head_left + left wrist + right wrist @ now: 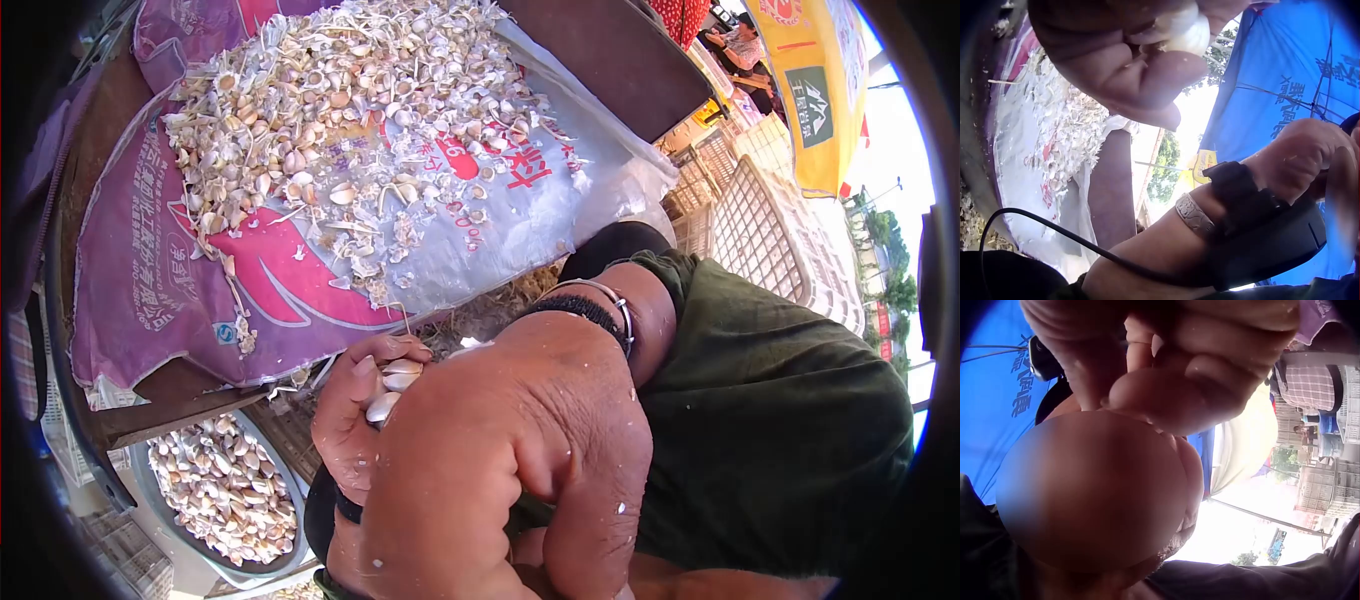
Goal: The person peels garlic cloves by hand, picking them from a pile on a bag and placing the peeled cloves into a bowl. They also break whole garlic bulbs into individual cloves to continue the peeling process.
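Note:
Whitish garlic cloves (385,405) lie in my left hand (350,425), its fingers curled around them; the left wrist view also shows cloves (1190,34) in the left hand (1122,69). Over it, large and close, is the back of my right hand (500,420), with a silver bracelet and dark band at the wrist. In the right wrist view, bent fingers of the right hand (1172,369) fill the top; whether they hold anything is hidden. Beyond both hands, a large heap of garlic cloves and peel (330,110) covers a purple and white sack (130,265).
A grey basin (290,500) full of cloves stands at the lower left. White plastic crates (760,225) are at the right, beside a dark green garment (770,400). A yellow umbrella (830,100) and a seated person (740,50) are farther off.

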Demonstrator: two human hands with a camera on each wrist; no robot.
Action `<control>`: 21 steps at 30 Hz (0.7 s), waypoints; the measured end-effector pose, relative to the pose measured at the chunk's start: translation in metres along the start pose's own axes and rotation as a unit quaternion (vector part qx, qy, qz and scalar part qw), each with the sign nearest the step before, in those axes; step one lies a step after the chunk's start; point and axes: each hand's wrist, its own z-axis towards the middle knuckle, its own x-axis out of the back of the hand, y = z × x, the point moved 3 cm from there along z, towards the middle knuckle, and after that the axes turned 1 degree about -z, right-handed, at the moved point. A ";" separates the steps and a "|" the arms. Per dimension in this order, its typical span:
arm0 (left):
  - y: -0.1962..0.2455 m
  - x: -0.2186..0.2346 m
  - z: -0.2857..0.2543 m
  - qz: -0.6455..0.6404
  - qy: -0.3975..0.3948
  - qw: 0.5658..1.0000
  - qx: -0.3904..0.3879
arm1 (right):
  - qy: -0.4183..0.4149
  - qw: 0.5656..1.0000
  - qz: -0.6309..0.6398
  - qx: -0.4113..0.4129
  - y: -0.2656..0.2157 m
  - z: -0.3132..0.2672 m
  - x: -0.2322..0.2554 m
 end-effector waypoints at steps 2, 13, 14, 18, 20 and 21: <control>-0.006 0.005 0.000 -0.027 0.016 0.999 0.034 | 0.003 0.999 0.029 0.035 0.002 0.005 -0.010; -0.005 -0.003 0.007 -0.265 0.077 0.930 0.242 | 0.196 0.829 -0.437 -0.289 -0.011 -0.054 0.116; -0.010 0.002 0.007 -0.283 0.049 0.927 0.242 | 0.174 0.786 -0.527 -0.272 -0.003 -0.061 0.146; -0.013 0.004 0.010 -0.299 0.021 0.921 0.249 | 0.083 0.626 -0.703 -0.327 0.035 -0.084 0.239; -0.013 0.005 0.011 -0.303 0.023 0.919 0.252 | 0.057 0.616 -0.690 -0.376 0.050 -0.087 0.259; -0.012 0.006 0.012 -0.297 0.033 0.921 0.251 | 0.031 0.601 -0.677 -0.423 0.058 -0.089 0.267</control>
